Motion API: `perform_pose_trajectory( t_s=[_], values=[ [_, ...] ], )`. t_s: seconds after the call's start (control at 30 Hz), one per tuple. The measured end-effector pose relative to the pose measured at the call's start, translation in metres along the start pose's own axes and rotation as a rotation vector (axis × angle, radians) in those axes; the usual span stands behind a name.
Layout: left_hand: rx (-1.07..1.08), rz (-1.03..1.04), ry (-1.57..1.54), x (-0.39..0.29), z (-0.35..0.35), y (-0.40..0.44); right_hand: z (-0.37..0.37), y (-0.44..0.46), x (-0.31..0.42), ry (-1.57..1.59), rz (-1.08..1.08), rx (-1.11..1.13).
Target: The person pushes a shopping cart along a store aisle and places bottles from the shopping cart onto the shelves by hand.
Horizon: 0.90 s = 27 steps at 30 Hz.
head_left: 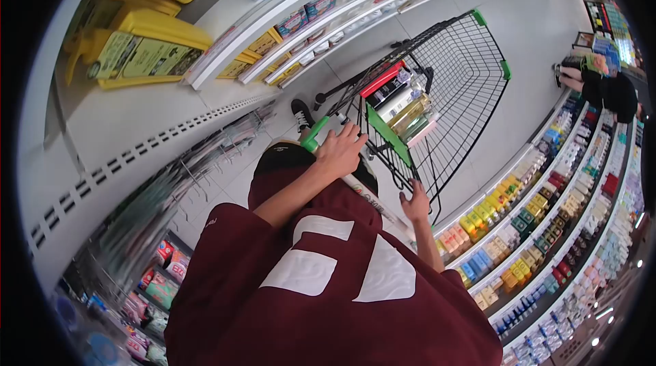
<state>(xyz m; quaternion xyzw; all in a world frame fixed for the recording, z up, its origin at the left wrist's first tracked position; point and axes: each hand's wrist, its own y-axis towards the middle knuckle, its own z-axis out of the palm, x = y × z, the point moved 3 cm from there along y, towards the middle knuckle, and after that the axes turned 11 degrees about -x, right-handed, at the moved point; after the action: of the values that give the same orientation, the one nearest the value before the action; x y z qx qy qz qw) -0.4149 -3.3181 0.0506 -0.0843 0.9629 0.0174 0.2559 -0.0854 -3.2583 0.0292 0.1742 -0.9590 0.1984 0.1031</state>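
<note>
As seen in the head view, one cart just ahead, within reach of both hands. Left hand laid across the handle, close to the green end piece, with fingers bent loosely over the bar and pointing toward the cart; cannot tell how firmly closed, or whether only resting. Right hand by the opposite end of the handle, thumb set apart from the fingers; cannot tell from this angle whether gripping anything. Spaced apart like this probably for even control, one hand to each side of the cart.

Gathered at the near end of the cart, just past the green panel: a red box and some bottles, packed close together. Likely put there for easy reach over the handle, and less prone to roll than at the far end.

At upper left, yellow jugs by a white shelf, labels in view, presumably for reading. At right, small goods in tight rows, grouped by colour, probably for quick finding. Farther off, another person, well apart from the cart.
</note>
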Motion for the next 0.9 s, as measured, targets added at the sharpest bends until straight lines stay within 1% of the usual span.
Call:
perform_pose_trajectory(
  t_s=[0.03, 0.07, 0.1, 0.13, 0.17, 0.23, 0.27, 0.4, 0.53, 0.57, 0.63, 0.7, 0.77, 0.83, 0.9],
  values=[
    [0.051, -0.008, -0.006, 0.002, 0.001, 0.004, -0.001, 0.01, 0.004, -0.025, 0.034, 0.046],
    [0.005, 0.014, -0.004, 0.004, 0.0, 0.007, -0.001, 0.02, 0.01, -0.008, 0.072, 0.104],
    [0.014, 0.026, -0.004, 0.006, 0.0, 0.009, 0.001, 0.029, 0.012, 0.013, 0.107, 0.158],
    [0.011, 0.031, -0.003, 0.009, 0.001, 0.013, 0.011, 0.037, 0.001, 0.09, 0.015, 0.129],
    [0.011, 0.036, -0.002, 0.012, 0.001, 0.016, 0.018, 0.041, -0.007, 0.161, -0.029, 0.098],
    [0.059, 0.039, -0.016, 0.013, -0.003, 0.021, 0.011, 0.047, 0.003, 0.141, 0.054, 0.26],
    [0.042, 0.039, -0.015, 0.014, -0.002, 0.024, 0.002, 0.049, 0.013, 0.113, 0.108, 0.26],
    [0.05, 0.025, -0.008, 0.016, -0.007, 0.035, 0.001, 0.056, 0.018, 0.103, 0.139, 0.287],
    [0.037, 0.046, -0.011, 0.017, -0.01, 0.052, -0.004, 0.063, 0.02, 0.134, 0.144, 0.243],
    [0.039, 0.042, -0.015, 0.017, -0.008, 0.057, -0.006, 0.067, 0.021, 0.138, 0.177, 0.27],
    [0.077, 0.018, -0.048, 0.016, -0.007, 0.068, -0.013, 0.075, 0.021, 0.151, 0.192, 0.252],
    [0.048, 0.02, -0.029, 0.011, -0.006, 0.081, -0.019, 0.084, 0.018, 0.095, 0.193, 0.224],
    [0.078, 0.041, -0.034, 0.006, -0.005, 0.097, -0.028, 0.093, 0.014, 0.064, 0.232, 0.173],
    [0.053, 0.034, -0.037, -0.001, -0.002, 0.112, -0.031, 0.106, 0.001, 0.041, 0.104, 0.101],
    [0.038, 0.024, -0.035, -0.009, 0.002, 0.128, -0.039, 0.117, -0.01, 0.037, 0.102, 0.096]
  ],
)
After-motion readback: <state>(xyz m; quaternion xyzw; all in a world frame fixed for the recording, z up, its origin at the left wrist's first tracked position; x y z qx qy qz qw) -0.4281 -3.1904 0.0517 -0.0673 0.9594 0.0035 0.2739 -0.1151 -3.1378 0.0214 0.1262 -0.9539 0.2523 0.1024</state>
